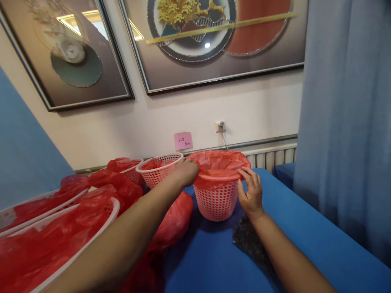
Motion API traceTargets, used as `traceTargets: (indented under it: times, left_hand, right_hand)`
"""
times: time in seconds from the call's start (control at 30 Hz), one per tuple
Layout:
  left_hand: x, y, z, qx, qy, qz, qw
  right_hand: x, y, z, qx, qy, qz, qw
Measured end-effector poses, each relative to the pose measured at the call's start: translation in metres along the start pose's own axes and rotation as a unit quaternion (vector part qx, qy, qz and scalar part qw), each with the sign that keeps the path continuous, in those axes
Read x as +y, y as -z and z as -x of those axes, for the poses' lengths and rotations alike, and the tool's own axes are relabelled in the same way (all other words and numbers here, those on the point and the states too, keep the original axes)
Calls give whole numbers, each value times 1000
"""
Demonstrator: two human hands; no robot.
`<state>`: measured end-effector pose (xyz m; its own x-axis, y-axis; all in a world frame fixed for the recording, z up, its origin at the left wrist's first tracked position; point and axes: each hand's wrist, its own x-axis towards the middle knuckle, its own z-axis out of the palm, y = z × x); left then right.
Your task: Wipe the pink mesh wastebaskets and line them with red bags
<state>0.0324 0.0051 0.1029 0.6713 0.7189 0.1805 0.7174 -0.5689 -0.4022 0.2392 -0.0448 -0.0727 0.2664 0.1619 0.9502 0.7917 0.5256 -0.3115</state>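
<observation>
A pink mesh basket [216,201] stands upright on the blue table [305,236], lined with a red plastic bag [218,162] folded over its rim. My left hand [185,171] grips the bag at the rim's left side, fingers closed over it. My right hand [252,191] rests at the rim's right side, thumb and fingers pinching the red bag's edge.
Another pink basket [159,169] stands just left, with more bag-lined baskets [122,169] behind. White-rimmed baskets with red bags [76,228] lie at the near left. A loose red bag [175,219] and a dark cloth [247,240] lie on the table. Wall, radiator [271,156] and curtain [345,122] beyond.
</observation>
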Motion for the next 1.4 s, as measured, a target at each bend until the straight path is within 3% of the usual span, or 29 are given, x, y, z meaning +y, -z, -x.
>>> traceTargets:
  times: [0.1, 0.3, 0.5, 0.63, 0.83, 1.03, 1.23, 1.4]
  left_hand:
    - [11, -13, 6, 39, 19, 12, 999]
    - [56, -39, 28, 223, -6, 176, 959]
    - [63, -78, 49, 390, 45, 156, 906]
    - [68, -101, 59, 462, 61, 145, 873]
    - [73, -118, 61, 491, 108, 158, 850]
    - [72, -126, 70, 449, 140, 220, 855]
    - [70, -138, 72, 475, 169, 239, 830]
    - [61, -137, 72, 477, 161, 257, 825]
  right_hand:
    - [2, -3, 3, 3, -8, -10, 1000]
    - [3, -13, 10, -23, -34, -50, 998]
    - [3, -18, 18, -42, -64, -50, 996]
    - [3, -24, 19, -33, -59, -20, 997]
    - [7, -28, 12, -39, -44, 11, 998]
    - [8, -6, 22, -165, -8, 72, 984]
    - [-9, 7, 16, -120, 69, 102, 985]
    - [-2, -7, 3, -149, 30, 93, 984]
